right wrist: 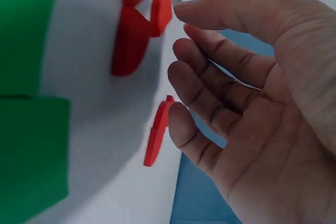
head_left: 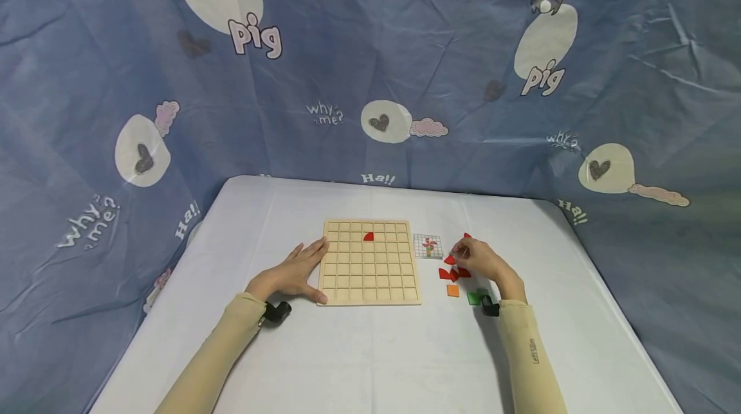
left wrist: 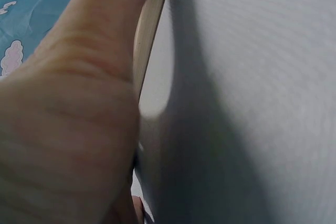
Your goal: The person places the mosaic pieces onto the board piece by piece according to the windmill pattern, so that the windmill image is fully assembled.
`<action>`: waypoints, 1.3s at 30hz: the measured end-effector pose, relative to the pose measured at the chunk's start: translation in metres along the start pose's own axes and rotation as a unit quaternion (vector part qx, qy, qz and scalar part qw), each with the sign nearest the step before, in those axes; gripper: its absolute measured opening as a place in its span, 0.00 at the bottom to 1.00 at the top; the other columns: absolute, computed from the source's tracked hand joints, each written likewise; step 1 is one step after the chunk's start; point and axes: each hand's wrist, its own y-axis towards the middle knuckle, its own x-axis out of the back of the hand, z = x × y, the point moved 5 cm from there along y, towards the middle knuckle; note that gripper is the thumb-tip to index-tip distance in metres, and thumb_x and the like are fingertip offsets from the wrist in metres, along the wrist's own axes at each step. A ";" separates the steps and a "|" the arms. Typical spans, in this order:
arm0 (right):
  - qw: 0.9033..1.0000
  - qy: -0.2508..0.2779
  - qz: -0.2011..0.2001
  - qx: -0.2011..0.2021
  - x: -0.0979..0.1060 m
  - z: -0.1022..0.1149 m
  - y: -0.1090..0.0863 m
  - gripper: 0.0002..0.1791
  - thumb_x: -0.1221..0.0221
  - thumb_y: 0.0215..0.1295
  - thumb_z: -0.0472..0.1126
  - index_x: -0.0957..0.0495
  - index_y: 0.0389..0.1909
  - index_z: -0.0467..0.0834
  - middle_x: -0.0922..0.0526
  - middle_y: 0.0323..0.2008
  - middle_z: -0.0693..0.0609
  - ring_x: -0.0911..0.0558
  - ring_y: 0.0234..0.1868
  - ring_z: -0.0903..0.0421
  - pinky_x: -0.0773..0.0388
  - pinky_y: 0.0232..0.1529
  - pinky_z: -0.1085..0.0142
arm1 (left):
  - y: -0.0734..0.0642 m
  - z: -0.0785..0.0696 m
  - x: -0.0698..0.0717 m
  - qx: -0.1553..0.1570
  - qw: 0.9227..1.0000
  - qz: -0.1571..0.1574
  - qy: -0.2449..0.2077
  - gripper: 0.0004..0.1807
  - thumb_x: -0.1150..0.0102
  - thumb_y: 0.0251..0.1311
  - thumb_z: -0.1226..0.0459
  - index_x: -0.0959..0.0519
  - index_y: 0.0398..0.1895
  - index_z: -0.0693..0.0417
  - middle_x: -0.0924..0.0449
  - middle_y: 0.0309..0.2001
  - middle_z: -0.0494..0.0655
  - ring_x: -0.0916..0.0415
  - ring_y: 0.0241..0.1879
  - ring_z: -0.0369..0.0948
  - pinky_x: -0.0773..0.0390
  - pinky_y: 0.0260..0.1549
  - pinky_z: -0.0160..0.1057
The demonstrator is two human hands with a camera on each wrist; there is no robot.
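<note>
My left hand lies with spread fingers against the left edge of a wooden grid board. The left wrist view shows the board's side edge partly behind that hand. One red quarter-circle piece sits in a cell near the board's top. Right of the board, my right hand hovers over loose red pieces. Its fingers are loosely bent, with thumb and index tips close together, right by a red piece. The right wrist view shows no piece between palm and fingers.
A small pattern card with a pinwheel design lies just right of the board. Nearer me are an orange square and green pieces, partly under the right wrist. A printed blue cloth hangs behind the white table.
</note>
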 end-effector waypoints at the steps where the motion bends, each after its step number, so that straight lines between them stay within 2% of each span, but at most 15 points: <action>1: 1.000 0.002 0.005 -0.006 -0.002 -0.001 0.001 0.10 0.39 0.61 0.36 0.22 0.43 0.38 0.19 0.36 0.49 0.22 0.37 0.55 0.21 0.40 0.62 | 0.000 0.000 0.000 -0.001 1.000 -0.001 -0.001 0.73 0.31 0.36 0.32 0.60 0.76 0.63 0.66 0.78 0.58 0.64 0.77 0.53 0.66 0.74 0.58; 5: 1.000 -0.004 0.016 -0.020 -0.009 -0.005 0.003 0.11 0.37 0.59 0.36 0.22 0.43 0.39 0.18 0.36 0.50 0.21 0.37 0.56 0.20 0.41 0.63 | -0.001 -0.001 0.001 -0.005 1.000 -0.003 0.000 0.73 0.31 0.36 0.33 0.59 0.76 0.64 0.66 0.78 0.58 0.64 0.77 0.54 0.66 0.74 0.58; 12: 1.000 -0.009 0.005 -0.021 -0.010 -0.003 0.006 0.14 0.36 0.59 0.35 0.21 0.46 0.40 0.19 0.38 0.49 0.23 0.39 0.54 0.20 0.45 0.57 | -0.001 -0.003 0.001 -0.006 1.000 -0.003 -0.001 0.73 0.31 0.36 0.33 0.59 0.76 0.63 0.66 0.78 0.58 0.64 0.77 0.53 0.66 0.74 0.58; 15: 1.000 -0.010 0.004 -0.027 -0.011 -0.003 0.006 0.13 0.36 0.59 0.36 0.20 0.46 0.42 0.19 0.38 0.50 0.23 0.39 0.55 0.20 0.45 0.58 | -0.001 -0.003 0.001 -0.007 1.000 -0.004 0.001 0.73 0.31 0.36 0.33 0.59 0.76 0.64 0.66 0.78 0.58 0.64 0.77 0.54 0.66 0.74 0.58; 22: 1.000 -0.017 -0.005 -0.006 -0.012 -0.002 0.008 0.13 0.35 0.59 0.36 0.19 0.45 0.39 0.16 0.39 0.49 0.20 0.39 0.56 0.18 0.45 0.58 | -0.001 -0.002 0.001 -0.006 1.000 -0.002 0.004 0.73 0.31 0.36 0.33 0.60 0.76 0.64 0.66 0.78 0.58 0.64 0.77 0.53 0.66 0.74 0.58; 26: 1.000 -0.019 -0.010 -0.011 -0.011 -0.002 0.009 0.12 0.35 0.59 0.36 0.20 0.44 0.39 0.16 0.39 0.48 0.19 0.40 0.56 0.17 0.46 0.58 | 0.000 -0.003 0.003 -0.007 1.000 -0.002 0.001 0.73 0.31 0.37 0.34 0.60 0.76 0.65 0.66 0.78 0.59 0.64 0.77 0.55 0.66 0.74 0.59; 32: 0.998 -0.024 -0.020 -0.045 -0.009 -0.006 0.009 0.10 0.35 0.60 0.39 0.20 0.40 0.39 0.17 0.34 0.49 0.22 0.31 0.58 0.20 0.35 0.65 | -0.001 -0.002 0.003 -0.005 1.000 -0.001 0.003 0.73 0.31 0.37 0.34 0.60 0.76 0.65 0.66 0.78 0.59 0.64 0.77 0.54 0.66 0.74 0.59; 39: 0.995 -0.002 -0.034 -0.092 -0.008 -0.011 0.007 0.11 0.35 0.61 0.44 0.21 0.36 0.39 0.19 0.30 0.49 0.24 0.28 0.57 0.25 0.30 0.68 | -0.001 -0.003 0.004 -0.007 1.000 -0.002 0.002 0.73 0.30 0.37 0.34 0.60 0.76 0.65 0.66 0.77 0.60 0.64 0.77 0.55 0.65 0.74 0.60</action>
